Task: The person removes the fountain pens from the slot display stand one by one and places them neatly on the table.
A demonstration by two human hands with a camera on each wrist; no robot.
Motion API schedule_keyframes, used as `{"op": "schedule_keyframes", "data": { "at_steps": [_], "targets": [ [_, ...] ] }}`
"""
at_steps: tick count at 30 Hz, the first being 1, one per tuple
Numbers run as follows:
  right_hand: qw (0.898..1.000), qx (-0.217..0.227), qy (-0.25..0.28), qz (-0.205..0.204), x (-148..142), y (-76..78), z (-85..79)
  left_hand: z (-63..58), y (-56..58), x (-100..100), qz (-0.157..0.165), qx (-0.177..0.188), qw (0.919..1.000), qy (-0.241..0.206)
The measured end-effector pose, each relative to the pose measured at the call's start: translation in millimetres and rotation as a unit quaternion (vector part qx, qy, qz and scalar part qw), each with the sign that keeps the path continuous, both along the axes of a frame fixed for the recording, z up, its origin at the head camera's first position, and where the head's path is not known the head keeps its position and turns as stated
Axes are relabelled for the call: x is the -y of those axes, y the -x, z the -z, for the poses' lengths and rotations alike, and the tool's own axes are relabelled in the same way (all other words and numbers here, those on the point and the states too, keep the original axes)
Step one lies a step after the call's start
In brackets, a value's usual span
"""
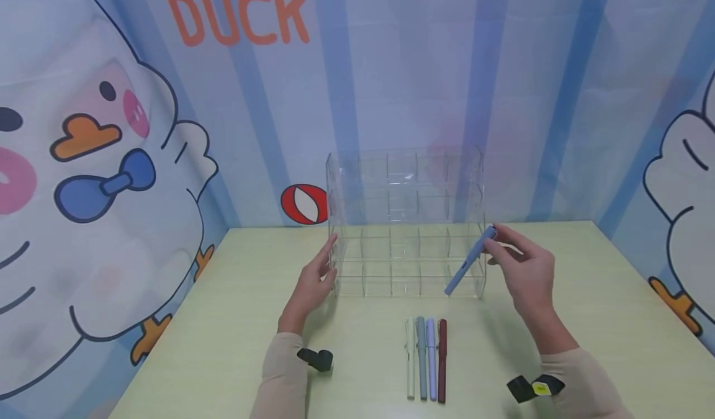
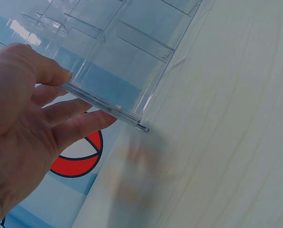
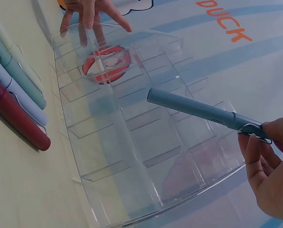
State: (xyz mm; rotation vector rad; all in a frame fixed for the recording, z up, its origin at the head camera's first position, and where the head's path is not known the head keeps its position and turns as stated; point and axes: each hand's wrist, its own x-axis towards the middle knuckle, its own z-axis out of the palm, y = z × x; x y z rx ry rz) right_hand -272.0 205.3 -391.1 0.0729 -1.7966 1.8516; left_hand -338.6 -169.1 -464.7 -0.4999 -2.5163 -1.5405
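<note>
A clear plastic compartment rack (image 1: 404,260) stands upright near the back of the table. My left hand (image 1: 314,285) holds its left side wall, the thumb at the wall's edge and the other fingers on the outer face (image 2: 25,102). Near the rack's lower right corner, my right hand (image 1: 527,273) pinches a blue capped pen (image 1: 471,259) by its clip end. The pen slants, its free end pointing down and left in front of the lower right compartments. Whether it touches the rack I cannot tell.
Several capped pens lie side by side in front of the rack: pale green (image 1: 411,360), grey-green (image 1: 422,360), lavender (image 1: 432,360) and dark red (image 1: 442,362). Behind the table hangs a striped blue cloth (image 1: 385,65) with printed ducks.
</note>
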Motion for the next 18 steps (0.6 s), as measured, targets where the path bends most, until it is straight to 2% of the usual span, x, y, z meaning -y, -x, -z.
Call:
{"op": "schedule_keyframes", "data": {
  "at_steps": [3,10,18],
  "targets": [
    [1.000,0.017,-0.010,-0.009,-4.8,-0.6,-1.9,0.6,-0.2,-0.1,0.002,-0.006,1.0000,-0.004],
    [0.992,0.070,-0.098,-0.021,-14.4,-4.8,-5.0,1.7,1.0,-0.2,0.000,-0.008,1.0000,-0.003],
    [0.981,0.133,-0.130,-0.060,-19.2,-7.9,-8.2,1.0,-1.0,-0.2,0.005,-0.015,0.9999,-0.006]
  ]
}}
